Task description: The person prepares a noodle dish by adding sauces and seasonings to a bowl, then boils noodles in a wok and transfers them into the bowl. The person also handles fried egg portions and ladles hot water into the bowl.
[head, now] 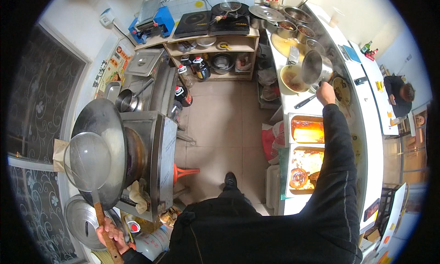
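Note:
My left hand (113,233) grips the wooden handle of a round wire-mesh strainer (87,161). Its mesh is above a large wok (98,114) with whitish, cloudy contents, on the left-hand stove. At the right counter, my right hand (325,94) is closed around the handle of a steel saucepan (318,66). That pan is tipped toward a pale bowl (284,79) of brown broth, and steam rises around it. A black-handled utensil (305,102) lies just below the bowl. Beyond the bowl, a cleaver (293,55) rests by a round cutting board (279,44).
Two steel trays (290,144) of red, oily food sit beside my right arm. Several steel pots (287,29) crowd the far right corner. Ahead are induction cookers (193,23) on a wooden shelf unit. A small saucepan (126,101) stands left. Someone (398,95) sits beyond the counter.

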The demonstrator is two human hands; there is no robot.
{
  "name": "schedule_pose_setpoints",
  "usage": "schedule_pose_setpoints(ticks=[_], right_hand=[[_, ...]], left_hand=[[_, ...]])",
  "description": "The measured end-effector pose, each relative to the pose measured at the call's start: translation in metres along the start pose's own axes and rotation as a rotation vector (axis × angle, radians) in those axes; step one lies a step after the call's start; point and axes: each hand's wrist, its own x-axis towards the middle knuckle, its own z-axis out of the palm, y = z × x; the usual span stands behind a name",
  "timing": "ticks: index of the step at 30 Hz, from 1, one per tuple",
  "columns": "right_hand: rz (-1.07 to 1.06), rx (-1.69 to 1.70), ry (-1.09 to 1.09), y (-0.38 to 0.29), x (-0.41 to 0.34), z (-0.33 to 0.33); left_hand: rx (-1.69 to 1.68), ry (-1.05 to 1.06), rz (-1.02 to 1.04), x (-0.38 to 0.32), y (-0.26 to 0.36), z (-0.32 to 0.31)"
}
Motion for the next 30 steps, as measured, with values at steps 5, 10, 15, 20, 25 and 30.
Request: schedule_pose_setpoints(ticks=[5,10,15,20,25,30], right_hand=[[-0.014,0.016,0.059,-0.001,0.002,0.001],[0.03,0.012,0.011,0.001,0.004,0.003],[0.133,0.064,0.056,0.004,0.006,0.005],[0.455,0.769,-0.107,-0.008,0.004,-0.021],[0.298,1.066,-0.211,-0.063,-0.011,-0.076],[0.082,0.982,-0.376,-0.162,-0.034,-0.126]], left_hand=[[0.051,0.04,0.01,-0.005,0.005,-0.006],[0.074,-0.059,-0.032,-0.004,0.016,-0.022],[0.144,-0.002,-0.037,-0.006,0.018,-0.02],[0.121,0.021,-0.015,-0.01,0.019,-0.018],[0.149,-0.029,0.011,-0.005,0.023,-0.03],[0.172,0.123,0.106,-0.009,0.017,-0.024]])
